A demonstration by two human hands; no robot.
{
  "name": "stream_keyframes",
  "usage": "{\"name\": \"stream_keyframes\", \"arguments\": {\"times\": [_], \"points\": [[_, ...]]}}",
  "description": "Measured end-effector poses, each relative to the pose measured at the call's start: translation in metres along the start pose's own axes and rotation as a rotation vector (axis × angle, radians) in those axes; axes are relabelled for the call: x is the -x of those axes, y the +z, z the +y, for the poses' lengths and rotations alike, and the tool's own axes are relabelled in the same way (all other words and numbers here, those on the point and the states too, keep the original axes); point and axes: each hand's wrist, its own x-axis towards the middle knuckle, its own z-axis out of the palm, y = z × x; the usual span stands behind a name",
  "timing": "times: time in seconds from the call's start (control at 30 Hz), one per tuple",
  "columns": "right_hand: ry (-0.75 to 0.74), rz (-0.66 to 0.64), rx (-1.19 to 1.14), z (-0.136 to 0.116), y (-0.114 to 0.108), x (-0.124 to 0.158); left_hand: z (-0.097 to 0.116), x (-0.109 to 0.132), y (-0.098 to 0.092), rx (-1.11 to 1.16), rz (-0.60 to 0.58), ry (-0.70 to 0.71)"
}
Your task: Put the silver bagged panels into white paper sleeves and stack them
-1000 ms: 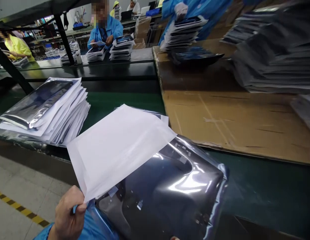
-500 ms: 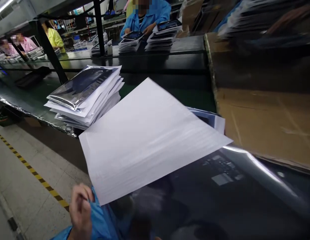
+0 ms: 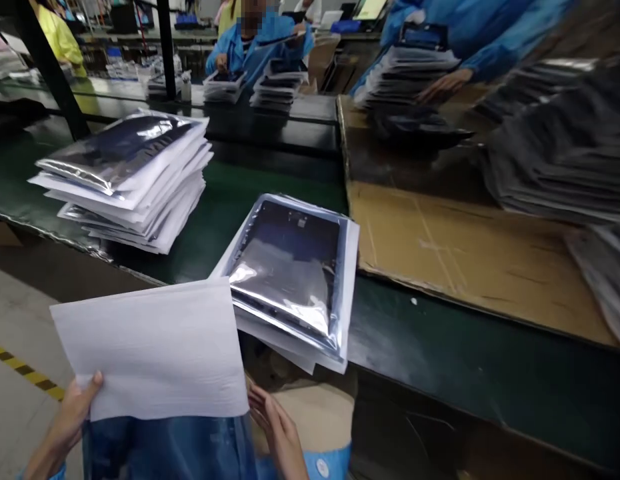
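Note:
A white sheet (image 3: 155, 347), with glossy dark-blue plastic (image 3: 170, 447) along its lower part, is in front of me at the bottom left. My left hand (image 3: 77, 413) pinches its left edge, thumb on the white face. At the opposite edge is my right hand (image 3: 277, 427), fingers stretched out and palm turned toward the sheet. Whether that hand touches the edge I cannot tell. Just beyond the sheet, a dark flat panel in a clear shiny bag (image 3: 290, 260) lies on white sheets at the bench's front edge.
A tall stack of bagged panels and white sheets (image 3: 125, 173) stands on the green bench (image 3: 465, 373) at the left. Flattened cardboard (image 3: 440, 247) covers the right, with dark stacks (image 3: 560, 140) on it. Across the bench, co-workers in blue (image 3: 270, 60) handle similar stacks.
The white sheet has moved left and down toward me, and its glossy dark part has swung left. My left hand now grips its edge. My right hand has come into view.

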Motion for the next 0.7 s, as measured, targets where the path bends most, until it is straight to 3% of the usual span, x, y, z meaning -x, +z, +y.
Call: {"name": "stream_keyframes", "arguments": {"times": [0.1,0.23,0.33,0.53,0.7], "points": [[-0.011,-0.015,0.016,-0.007,0.011,-0.018,-0.020,-0.021,0.008,-0.091,-0.084,-0.023],[-0.065,0.172,0.126,0.000,0.030,-0.043,-0.042,-0.045,0.030,-0.127,-0.123,-0.064],[-0.033,0.264,0.175,0.012,0.029,-0.049,-0.059,-0.054,0.037,-0.140,-0.113,-0.109],[0.045,0.406,0.240,0.015,0.013,-0.021,-0.082,-0.038,0.031,-0.183,-0.167,-0.178],[0.094,0.362,0.342,0.011,-0.001,0.006,-0.085,-0.013,0.025,-0.208,-0.226,-0.243]]}}
